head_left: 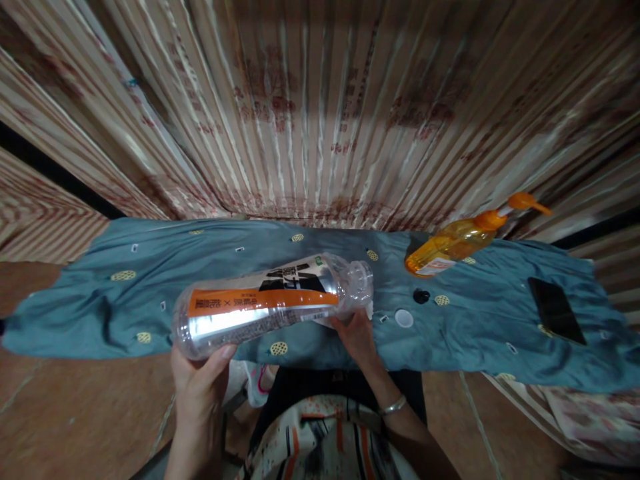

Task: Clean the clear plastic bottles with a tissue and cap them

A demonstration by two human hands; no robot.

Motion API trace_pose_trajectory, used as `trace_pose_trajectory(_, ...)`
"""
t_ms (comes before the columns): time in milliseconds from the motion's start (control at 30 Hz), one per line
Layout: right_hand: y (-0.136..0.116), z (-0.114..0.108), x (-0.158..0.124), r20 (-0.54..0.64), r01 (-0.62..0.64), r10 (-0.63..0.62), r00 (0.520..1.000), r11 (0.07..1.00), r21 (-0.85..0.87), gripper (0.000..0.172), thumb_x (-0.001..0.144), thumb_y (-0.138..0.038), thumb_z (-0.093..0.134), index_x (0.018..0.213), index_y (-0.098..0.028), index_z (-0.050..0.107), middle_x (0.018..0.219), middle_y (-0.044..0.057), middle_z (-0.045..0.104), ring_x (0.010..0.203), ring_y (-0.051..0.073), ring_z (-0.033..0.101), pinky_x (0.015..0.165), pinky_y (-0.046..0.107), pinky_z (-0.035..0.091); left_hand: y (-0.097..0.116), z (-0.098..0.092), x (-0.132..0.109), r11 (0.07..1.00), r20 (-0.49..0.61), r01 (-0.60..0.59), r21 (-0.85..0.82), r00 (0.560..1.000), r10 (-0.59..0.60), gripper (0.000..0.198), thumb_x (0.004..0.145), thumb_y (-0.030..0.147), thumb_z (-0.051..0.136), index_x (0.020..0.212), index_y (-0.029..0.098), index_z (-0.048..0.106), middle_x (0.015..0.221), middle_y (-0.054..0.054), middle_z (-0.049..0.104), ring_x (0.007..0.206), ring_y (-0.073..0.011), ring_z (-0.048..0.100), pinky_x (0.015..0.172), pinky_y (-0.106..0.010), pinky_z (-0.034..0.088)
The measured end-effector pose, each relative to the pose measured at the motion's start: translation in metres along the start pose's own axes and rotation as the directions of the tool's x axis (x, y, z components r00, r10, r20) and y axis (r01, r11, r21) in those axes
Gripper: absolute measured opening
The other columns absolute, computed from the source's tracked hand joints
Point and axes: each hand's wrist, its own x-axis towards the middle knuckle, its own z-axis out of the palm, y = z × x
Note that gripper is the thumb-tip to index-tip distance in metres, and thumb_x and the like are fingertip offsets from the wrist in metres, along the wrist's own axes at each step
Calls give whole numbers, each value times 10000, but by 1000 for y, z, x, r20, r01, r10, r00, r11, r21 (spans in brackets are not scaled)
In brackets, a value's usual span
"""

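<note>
Both left grip [203,373] and right grip [359,339] clasp a bottle [273,303] whose orange band [240,303] bears Chinese characters.

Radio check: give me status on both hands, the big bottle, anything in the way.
Left hand gripping big bottle by base. Right hand at neck end, fingers partly hidden. Bottle sideways, neck rightward. Pump bottle, white disc farther right, apart from it.

Dim, uneven indoor light. The beige-and-brown striped curtain [320,113] darkens towards the top, its stripes fanning outward under wide-angle distortion. Strong glare whitens the silver part of the label on the clear plastic bottle [273,307]; its fine print is unresolved. Soft shadows mark creases in the blue-green pineapple-print cloth [125,287]. Slight blur softens detail throughout.
</note>
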Motion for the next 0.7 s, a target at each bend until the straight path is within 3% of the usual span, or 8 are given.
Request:
trace_pose_trajectory(333, 15, 4, -2, -17, 14, -14, 1000, 999, -31, 533, 839, -637, 819, 1161, -240, 669, 1227, 223, 836, 1223, 454, 807, 1043, 663, 672, -5, 0, -3, 999, -53, 9, -42, 999, -11, 604, 473, 470, 1060, 1000, 252, 859, 1011, -103, 866, 699, -267, 754, 707, -421, 683)
trace_pose_trajectory(533, 15, 5, -2, -16, 21, -21, 1000, 1000, -12, 531, 853, -587, 823, 1234, -250, 672, 1265, 208, 832, 1233, 434, 805, 1065, 653, 661, -5, 1, -5, 999, -48, -5, -36, 999, 4, 663, 477, 481, 1061, 1074, 261, 874, 1110, -118, 874, 784, -290, 779, 739, -428, 686)
trace_pose_trajectory(700, 15, 6, -2, -22, 17, -17, 1000, 1000, -15, 591, 847, -657, 817, 1215, -222, 662, 1251, 240, 827, 1228, 443, 809, 1046, 622, 669, -7, 3, -8, 999, -60, 15, -37, 998, -17, 638, 500, 500, 1053, 1063, 266, 865, 1115, -119, 869, 813, -296, 780, 768, -451, 686)
